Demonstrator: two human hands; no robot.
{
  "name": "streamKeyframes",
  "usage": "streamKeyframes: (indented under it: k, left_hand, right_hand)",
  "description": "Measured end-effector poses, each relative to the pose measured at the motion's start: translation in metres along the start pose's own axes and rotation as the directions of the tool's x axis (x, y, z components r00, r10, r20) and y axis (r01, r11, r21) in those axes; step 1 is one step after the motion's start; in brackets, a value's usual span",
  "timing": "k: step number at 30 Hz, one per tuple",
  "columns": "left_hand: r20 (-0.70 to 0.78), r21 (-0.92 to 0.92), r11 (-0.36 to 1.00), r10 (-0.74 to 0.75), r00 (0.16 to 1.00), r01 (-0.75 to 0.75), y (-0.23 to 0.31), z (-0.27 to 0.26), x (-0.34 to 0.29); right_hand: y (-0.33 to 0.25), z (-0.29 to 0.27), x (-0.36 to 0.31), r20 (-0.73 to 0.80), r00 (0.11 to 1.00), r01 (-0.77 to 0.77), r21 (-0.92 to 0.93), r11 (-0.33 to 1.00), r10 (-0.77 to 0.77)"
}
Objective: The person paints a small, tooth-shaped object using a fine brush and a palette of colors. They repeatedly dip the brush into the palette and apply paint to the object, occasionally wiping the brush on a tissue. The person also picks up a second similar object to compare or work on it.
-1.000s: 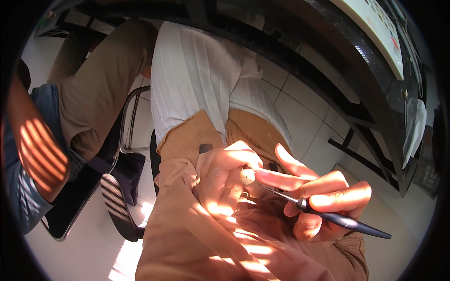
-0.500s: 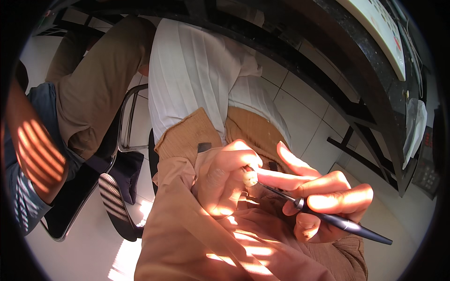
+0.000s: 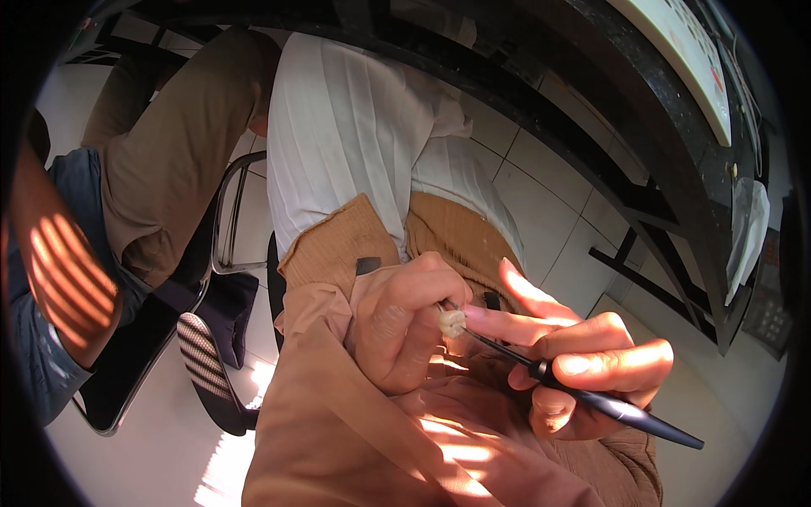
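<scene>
My left hand (image 3: 395, 325) is closed, its thumb and finger pinching a small cream-coloured, tooth-shaped piece (image 3: 453, 324) with a grooved face. My right hand (image 3: 596, 359) grips a slim carving tool (image 3: 629, 411) with a dark, tapered handle and a thin metal shaft. The shaft points left, and its tip reaches the piece, though the exact contact point is too small to make out. One right fingertip lies close beside the piece. Both hands are above my lap, over the brown clothing (image 3: 363, 422).
A dark table (image 3: 676, 93) curves across the top and right, carrying a white board (image 3: 676, 59) and a crumpled clear plastic bag (image 3: 748, 228). At the left sits another person in brown trousers (image 3: 186, 144), beside a black chair (image 3: 211, 372) with metal legs.
The cream piece has turned slightly, so its grooved face shows more. The tool has shifted a little with my right hand. Sunlight on my left fingers has dimmed.
</scene>
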State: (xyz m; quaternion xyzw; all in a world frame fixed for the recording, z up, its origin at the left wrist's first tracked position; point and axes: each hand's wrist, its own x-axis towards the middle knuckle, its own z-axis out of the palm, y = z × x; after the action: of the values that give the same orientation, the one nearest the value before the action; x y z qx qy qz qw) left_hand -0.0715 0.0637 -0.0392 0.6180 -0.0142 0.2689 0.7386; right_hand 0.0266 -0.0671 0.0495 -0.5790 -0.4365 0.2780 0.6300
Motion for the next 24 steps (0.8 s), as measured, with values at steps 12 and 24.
streamKeyframes:
  k: [12, 24]
  left_hand:
    - [-0.019, -0.027, 1.000, -0.009, 1.000, 0.009, 0.000, 0.001, -0.001]
    - [-0.045, 0.052, 0.999, 0.006, 0.999, -0.004, -0.001, 0.002, -0.002]
  right_hand:
    - [-0.001, 0.000, 0.000, 0.001, 0.999, -0.034, -0.022, 0.999, 0.034]
    - [0.006, 0.013, -0.010, -0.240, 0.971, 0.044, 0.239, 0.970, 0.015]
